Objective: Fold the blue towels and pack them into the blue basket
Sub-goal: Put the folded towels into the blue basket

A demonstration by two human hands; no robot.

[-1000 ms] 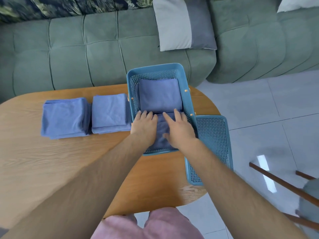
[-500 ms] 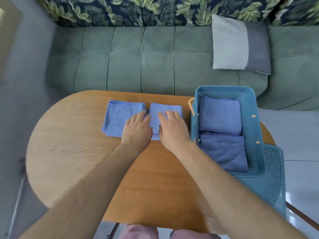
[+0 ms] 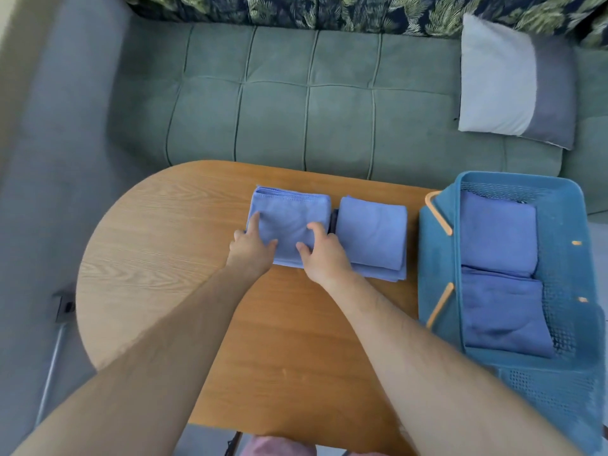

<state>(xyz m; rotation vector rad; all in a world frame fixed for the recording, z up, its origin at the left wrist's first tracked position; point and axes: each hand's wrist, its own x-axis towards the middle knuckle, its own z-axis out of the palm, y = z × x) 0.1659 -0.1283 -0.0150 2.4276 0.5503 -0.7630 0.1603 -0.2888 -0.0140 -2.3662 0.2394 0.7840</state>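
Observation:
Two stacks of folded blue towels lie side by side on the wooden table [image 3: 164, 258]. My left hand [image 3: 251, 250] grips the near left edge of the left stack [image 3: 289, 218], thumb on top. My right hand [image 3: 324, 256] grips the same stack at its near right edge, fingers curled into the gap beside the right stack [image 3: 371, 235]. The blue basket [image 3: 436, 268] stands at the table's right end. It holds two folded towels, a far one [image 3: 496, 232] and a near one [image 3: 503, 311].
A blue perforated lid [image 3: 552, 403] lies under the basket's near end, past the table edge. A green sofa [image 3: 296, 110] with a grey-white cushion [image 3: 506, 83] runs behind the table. The table's left half and near part are bare wood.
My hands left the basket, crossed to the towels on the table, and shifted from the right stack to the left stack, now gripping it. The view turned left.

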